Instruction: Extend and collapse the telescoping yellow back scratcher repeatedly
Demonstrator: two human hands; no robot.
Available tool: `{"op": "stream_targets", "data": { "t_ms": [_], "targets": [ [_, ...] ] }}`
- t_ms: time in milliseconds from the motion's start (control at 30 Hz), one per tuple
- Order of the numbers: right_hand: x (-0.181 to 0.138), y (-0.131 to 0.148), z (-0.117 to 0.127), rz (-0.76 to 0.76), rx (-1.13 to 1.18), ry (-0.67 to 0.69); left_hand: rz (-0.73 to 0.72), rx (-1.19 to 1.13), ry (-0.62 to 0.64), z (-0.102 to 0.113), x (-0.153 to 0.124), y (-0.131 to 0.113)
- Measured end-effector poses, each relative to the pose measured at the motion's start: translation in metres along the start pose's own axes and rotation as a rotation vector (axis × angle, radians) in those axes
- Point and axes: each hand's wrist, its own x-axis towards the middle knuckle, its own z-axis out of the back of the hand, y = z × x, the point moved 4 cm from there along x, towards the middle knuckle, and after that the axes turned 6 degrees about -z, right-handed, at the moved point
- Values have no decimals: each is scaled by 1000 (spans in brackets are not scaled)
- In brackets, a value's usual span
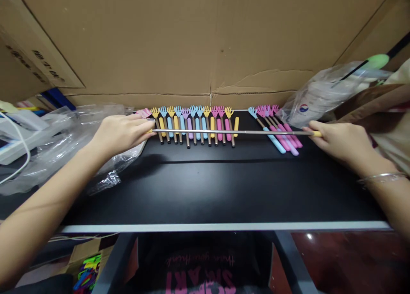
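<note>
I hold a telescopic back scratcher [233, 132] stretched out level above the black table [205, 187]. My left hand [120, 132] is closed on its left end, my right hand [339, 141] on its yellow handle end at the right. Under the rod, a row of several small back scratchers [195, 124] with yellow, blue, purple and pink hand-shaped heads lies side by side at the table's back. A second loose group of pink and blue scratchers [278, 129] lies to the right of that row.
Crumpled clear plastic bags [60, 144] lie at the left, another bag [323, 93] at the right back. A cardboard wall [205, 42] closes the rear. White items [16, 136] sit at the far left. The table's pale front edge [224, 227] is near me.
</note>
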Motion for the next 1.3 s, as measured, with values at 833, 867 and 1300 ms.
{"op": "stream_targets", "data": {
  "t_ms": [833,867,1300],
  "targets": [
    [2,-8,-10,-107,99,121,-15,-79,29,-20,-15,0],
    [2,-8,-10,-104,105,106,-19,-89,33,-20,-15,0],
    [-10,22,10,-63,93,-53,-104,-158,-28,-24,1,-26]
  ]
}}
